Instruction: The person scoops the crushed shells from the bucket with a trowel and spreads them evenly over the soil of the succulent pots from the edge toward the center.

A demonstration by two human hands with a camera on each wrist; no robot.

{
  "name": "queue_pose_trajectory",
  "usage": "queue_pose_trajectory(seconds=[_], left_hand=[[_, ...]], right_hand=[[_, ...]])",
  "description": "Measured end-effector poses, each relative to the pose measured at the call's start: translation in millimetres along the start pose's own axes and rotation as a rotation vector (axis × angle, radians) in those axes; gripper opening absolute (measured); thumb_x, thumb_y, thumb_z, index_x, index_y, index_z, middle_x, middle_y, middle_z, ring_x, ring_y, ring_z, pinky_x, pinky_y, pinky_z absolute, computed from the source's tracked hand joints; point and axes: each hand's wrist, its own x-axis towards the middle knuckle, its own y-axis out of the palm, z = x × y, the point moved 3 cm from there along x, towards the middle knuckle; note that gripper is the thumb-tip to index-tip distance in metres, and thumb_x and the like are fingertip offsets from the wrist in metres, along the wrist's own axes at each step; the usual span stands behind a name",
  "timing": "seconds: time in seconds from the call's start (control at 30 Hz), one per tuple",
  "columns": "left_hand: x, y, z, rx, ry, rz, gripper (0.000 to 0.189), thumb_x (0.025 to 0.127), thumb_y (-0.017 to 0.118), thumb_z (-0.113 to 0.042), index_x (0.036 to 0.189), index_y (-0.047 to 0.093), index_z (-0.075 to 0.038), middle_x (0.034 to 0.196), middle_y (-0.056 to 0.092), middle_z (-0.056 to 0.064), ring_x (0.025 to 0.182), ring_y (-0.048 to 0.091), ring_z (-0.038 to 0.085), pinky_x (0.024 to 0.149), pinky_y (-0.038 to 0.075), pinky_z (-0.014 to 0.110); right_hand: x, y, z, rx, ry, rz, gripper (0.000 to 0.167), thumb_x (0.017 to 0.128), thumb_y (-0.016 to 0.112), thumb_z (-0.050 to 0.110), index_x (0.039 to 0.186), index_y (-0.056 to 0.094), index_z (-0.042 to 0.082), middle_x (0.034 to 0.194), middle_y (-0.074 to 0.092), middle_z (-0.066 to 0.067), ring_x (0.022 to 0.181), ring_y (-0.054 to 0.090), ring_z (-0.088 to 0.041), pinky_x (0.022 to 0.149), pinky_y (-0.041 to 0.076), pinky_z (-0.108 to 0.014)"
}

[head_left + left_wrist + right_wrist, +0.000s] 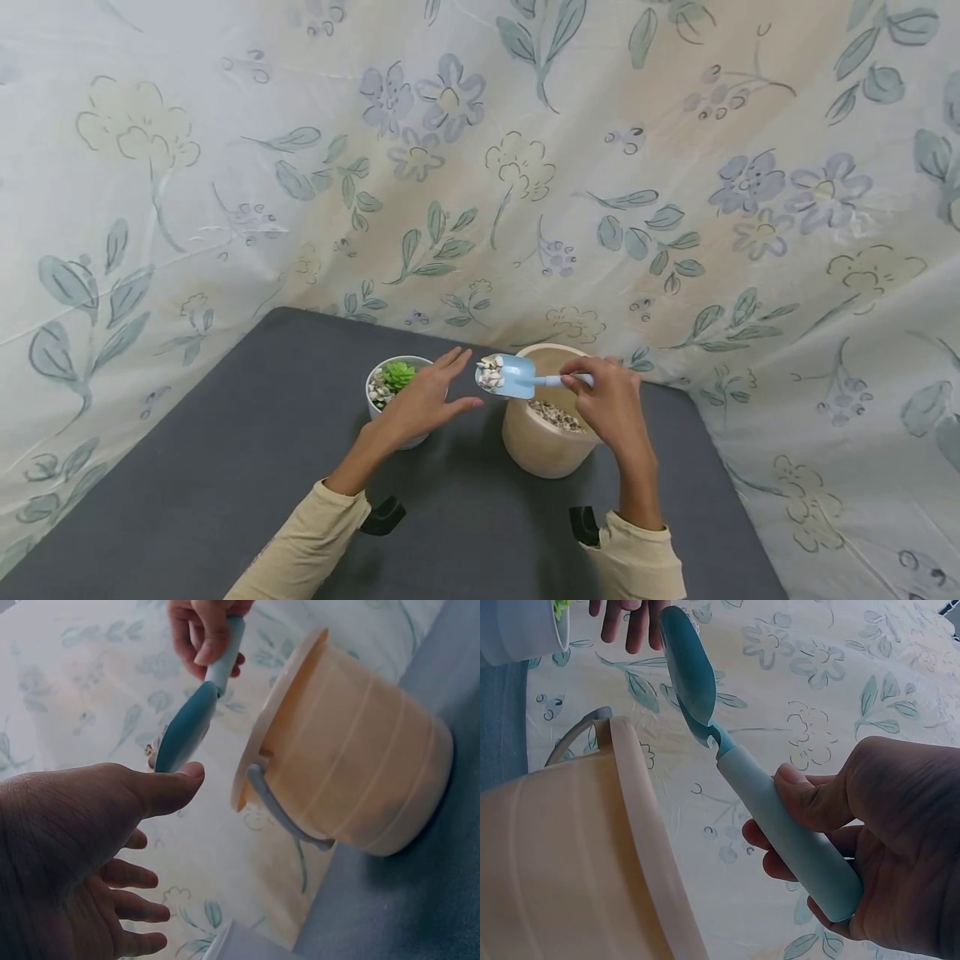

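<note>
A light blue hand shovel (517, 377) carries a small heap of pebbles (491, 373) in its scoop. My right hand (611, 400) grips its handle (787, 836), thumb laid along it. Beneath the shovel stands a beige bucket (543, 454) with more pebbles (555, 414) inside and a grey carrying handle (281, 814). My left hand (420, 404) is held with fingers spread, near the scoop's tip and in front of a white pot (371, 404). A green succulent (397, 373) sits among stones in that pot, which the hand partly hides.
Both pots stand on a dark grey table (225, 450). Behind it hangs a floral cloth (450, 167), which also runs down both sides. Black straps (382, 517) show at the cuffs of the beige sleeves (307, 542).
</note>
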Motion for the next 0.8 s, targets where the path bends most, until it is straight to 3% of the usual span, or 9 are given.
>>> queue_pose_trajectory(seconds=[0.33, 0.6, 0.8], left_hand=[[-2.5, -2.0, 4.2, 0.023, 0.000, -0.020, 0.083, 0.098, 0.073, -0.039, 0.162, 0.035, -0.003, 0.170, 0.032, 0.023, 0.153, 0.041, 0.043, 0.120, 0.042, 0.059], [-5.6, -3.3, 6.0, 0.054, 0.001, -0.030, 0.083, 0.098, 0.073, -0.039, 0.162, 0.036, -0.002, 0.169, 0.034, 0.023, 0.150, 0.045, 0.043, 0.117, 0.045, 0.057], [-9.2, -6.0, 7.4, 0.060, -0.008, -0.031, 0.083, 0.098, 0.074, -0.038, 0.162, 0.035, -0.002, 0.169, 0.033, 0.023, 0.151, 0.044, 0.044, 0.118, 0.044, 0.059]], right_hand=[[3.0, 7.5, 4.1, 0.012, -0.008, 0.018, 0.008, 0.094, 0.077, 0.008, 0.101, 0.081, 0.009, 0.102, 0.082, -0.012, 0.086, 0.059, -0.030, 0.092, 0.034, -0.059], [3.2, 13.5, 8.8, 0.045, -0.016, 0.025, 0.007, 0.092, 0.078, 0.007, 0.099, 0.080, 0.007, 0.101, 0.082, -0.012, 0.093, 0.063, -0.034, 0.101, 0.033, -0.064], [3.2, 16.7, 11.3, 0.055, -0.031, 0.021, 0.007, 0.091, 0.079, 0.008, 0.098, 0.080, 0.009, 0.101, 0.082, -0.010, 0.093, 0.063, -0.032, 0.098, 0.035, -0.063]])
